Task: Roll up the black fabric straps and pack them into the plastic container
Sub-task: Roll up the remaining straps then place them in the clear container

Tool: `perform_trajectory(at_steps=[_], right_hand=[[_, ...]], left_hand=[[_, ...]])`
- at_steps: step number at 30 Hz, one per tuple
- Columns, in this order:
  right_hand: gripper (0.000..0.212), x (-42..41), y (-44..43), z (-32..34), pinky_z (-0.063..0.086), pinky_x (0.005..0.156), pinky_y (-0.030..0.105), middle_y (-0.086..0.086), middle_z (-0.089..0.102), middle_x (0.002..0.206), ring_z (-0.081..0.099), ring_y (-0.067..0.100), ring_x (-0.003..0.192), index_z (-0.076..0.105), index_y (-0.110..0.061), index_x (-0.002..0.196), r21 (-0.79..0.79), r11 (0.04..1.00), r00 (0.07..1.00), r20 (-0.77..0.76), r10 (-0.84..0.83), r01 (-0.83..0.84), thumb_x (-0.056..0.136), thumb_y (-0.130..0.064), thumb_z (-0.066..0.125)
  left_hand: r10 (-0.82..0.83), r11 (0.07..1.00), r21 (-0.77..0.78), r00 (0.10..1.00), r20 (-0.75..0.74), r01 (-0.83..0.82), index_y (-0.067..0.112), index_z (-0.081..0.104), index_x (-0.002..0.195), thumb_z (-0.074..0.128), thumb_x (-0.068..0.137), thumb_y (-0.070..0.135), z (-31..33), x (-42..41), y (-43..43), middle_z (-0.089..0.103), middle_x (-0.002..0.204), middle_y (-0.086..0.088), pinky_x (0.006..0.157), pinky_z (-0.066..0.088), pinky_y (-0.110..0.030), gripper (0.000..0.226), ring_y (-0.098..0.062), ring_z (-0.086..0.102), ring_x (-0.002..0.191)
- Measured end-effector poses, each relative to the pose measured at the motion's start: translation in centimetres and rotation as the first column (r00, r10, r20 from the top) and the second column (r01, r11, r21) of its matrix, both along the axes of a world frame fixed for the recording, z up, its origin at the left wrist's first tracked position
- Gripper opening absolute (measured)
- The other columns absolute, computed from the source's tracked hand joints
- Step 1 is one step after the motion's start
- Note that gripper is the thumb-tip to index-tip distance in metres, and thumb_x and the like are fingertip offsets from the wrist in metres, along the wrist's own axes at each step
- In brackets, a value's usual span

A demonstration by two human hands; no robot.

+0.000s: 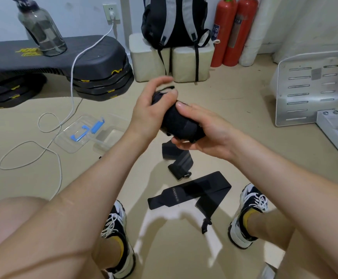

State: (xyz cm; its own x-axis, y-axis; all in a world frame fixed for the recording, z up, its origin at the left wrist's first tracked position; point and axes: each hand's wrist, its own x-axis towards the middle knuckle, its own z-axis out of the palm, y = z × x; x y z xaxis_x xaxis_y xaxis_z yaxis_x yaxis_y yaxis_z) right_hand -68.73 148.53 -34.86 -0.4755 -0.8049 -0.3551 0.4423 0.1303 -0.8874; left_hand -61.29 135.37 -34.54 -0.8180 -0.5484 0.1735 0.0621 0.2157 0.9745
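Note:
A thick roll of black fabric strap (181,122) is held above the floor between both hands. My left hand (152,109) grips its far end, fingers curled over the top. My right hand (202,131) cups the roll from below and the right, thumb on top. The strap's loose tail (179,158) hangs down to the floor and ends in a buckle. A second black strap (192,193) lies flat and unrolled between my feet. The clear plastic container (109,137) sits open on the floor to the left, its lid (77,133) with blue clips beside it.
A white cable (43,146) loops over the floor at left, leading to a wall socket. Black step platforms (95,63) carry a water bottle (41,31). A backpack (174,21) rests on white blocks; two red extinguishers (232,31) stand behind. A metal frame (313,87) is at right.

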Motion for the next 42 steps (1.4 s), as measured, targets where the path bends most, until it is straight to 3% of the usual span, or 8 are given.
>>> perform_trajectory(at_steps=[5,12,16,19,22,26,33,42], right_hand=[[0.024,2.2,-0.8,-0.6,0.055,0.086,0.061,0.012,0.067,0.098,0.071,0.039,0.089,0.052,-0.014,0.103,-0.034,0.997,0.95,-0.3,-0.082,0.076,0.091,-0.025,0.07],[0.037,2.4,-2.4,-1.1,0.06,0.079,0.04,0.002,0.061,0.103,0.066,0.017,0.091,0.051,-0.015,0.123,0.036,0.999,0.882,-0.471,0.036,-0.022,0.092,-0.025,0.068],[0.062,1.2,-2.8,-1.6,0.06,0.081,0.029,-0.001,0.067,0.105,0.069,0.012,0.092,0.05,-0.029,0.129,0.214,0.971,0.792,-0.572,0.214,-0.107,0.077,-0.023,0.084],[0.067,1.6,-3.6,-2.3,0.058,0.079,0.025,-0.004,0.065,0.111,0.069,0.013,0.096,0.049,-0.036,0.129,0.362,0.896,0.719,-0.548,0.427,-0.257,0.075,-0.024,0.086],[0.061,2.9,-5.1,-4.4,0.048,0.074,0.017,-0.007,0.062,0.109,0.067,0.013,0.095,0.046,-0.04,0.125,0.556,0.74,0.56,-0.499,0.661,-0.379,0.079,-0.027,0.083],[0.064,4.2,-7.2,-8.9,0.051,0.086,0.026,-0.004,0.064,0.11,0.062,0.015,0.097,0.043,-0.026,0.139,0.722,0.581,0.431,-0.419,0.799,-0.376,0.084,-0.023,0.077],[0.046,4.3,-9.8,-16.9,0.055,0.081,0.029,0.003,0.068,0.11,0.067,0.019,0.092,0.048,-0.022,0.137,0.671,0.658,0.705,-0.28,0.652,-0.342,0.094,-0.015,0.061],[0.055,0.2,-8.5,-27.7,0.039,0.104,0.033,0.007,0.049,0.145,0.047,0.023,0.132,0.041,-0.019,0.147,0.752,0.656,0.702,-0.434,0.564,-0.062,0.094,-0.013,0.054]], left_hand=[[0.146,0.988,-0.07,0.986,0.077,-0.141,0.01,0.068,0.074,0.06,0.086,0.025,-0.6,0.5,-0.6,0.063,0.067,-0.003,0.058,0.046,-0.026,0.021,-0.011,0.056,0.064],[0.188,0.961,-0.212,0.982,0.028,-0.178,0.006,0.064,0.081,0.055,0.085,0.032,-1.3,1.7,-2.1,0.06,0.069,0.005,0.068,0.048,-0.031,0.028,-0.01,0.056,0.069],[-0.04,0.996,0.089,0.923,0.383,0.007,0.022,0.057,0.118,0.071,0.085,0.04,-2.3,3.7,-3.4,0.063,0.113,0.004,0.091,0.055,-0.035,0.04,-0.013,0.064,0.104],[-0.255,0.936,0.343,0.828,0.499,0.082,0.02,0.057,0.121,0.071,0.088,0.034,-3.1,6.5,-4.6,0.068,0.112,-0.005,0.071,0.061,-0.034,0.039,-0.018,0.071,0.09],[-0.102,0.986,-0.02,0.691,0.716,0.166,0.022,0.057,0.109,0.07,0.083,0.05,-5.3,8.4,-4.6,0.068,0.091,0.003,0.057,0.053,-0.029,0.041,-0.016,0.066,0.073],[0.208,0.767,-0.473,0.53,0.822,0.433,0.026,0.046,0.123,0.061,0.079,0.065,-11.4,9.5,-4.2,0.049,0.105,0.001,0.072,0.045,-0.035,0.061,-0.027,0.06,0.094],[0.287,0.641,-0.585,0.553,0.782,0.496,0.021,0.031,0.137,0.065,0.086,0.029,-21.4,10.5,-6.8,0.044,0.126,-0.001,0.064,0.041,-0.035,0.062,-0.028,0.048,0.107],[0.409,0.592,-0.62,0.47,0.782,0.516,0.013,0.041,0.14,0.076,0.079,0.031,-30.8,7.2,-13.9,0.052,0.123,-0.008,0.071,0.043,-0.037,0.072,-0.031,0.057,0.096]])
